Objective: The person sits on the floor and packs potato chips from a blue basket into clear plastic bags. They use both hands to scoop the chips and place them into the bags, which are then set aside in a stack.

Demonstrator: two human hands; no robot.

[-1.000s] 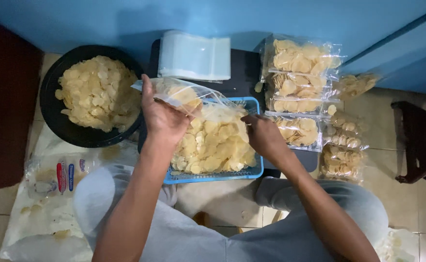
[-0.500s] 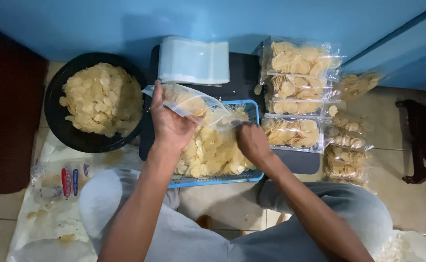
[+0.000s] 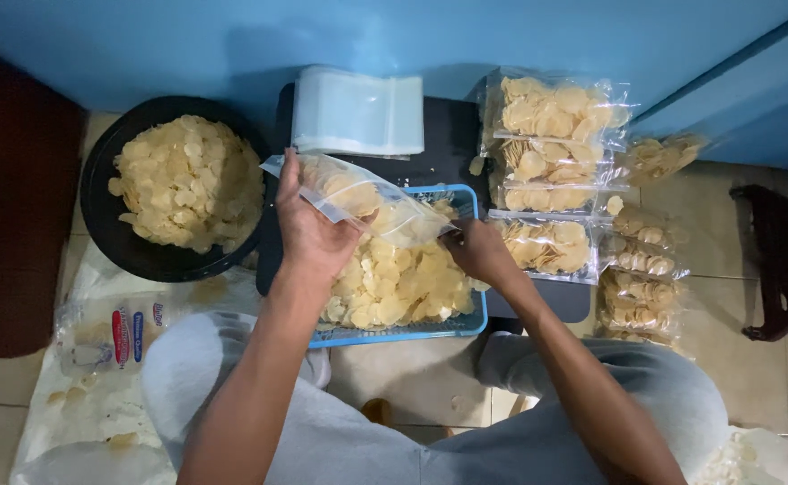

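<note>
The left hand fingers are clamped on a clear bag; the right hand fingers pinch its other end above the blue tray of chips.

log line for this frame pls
left hand holds clear bag | right hand in chips | blue tray | black bowl left
</note>
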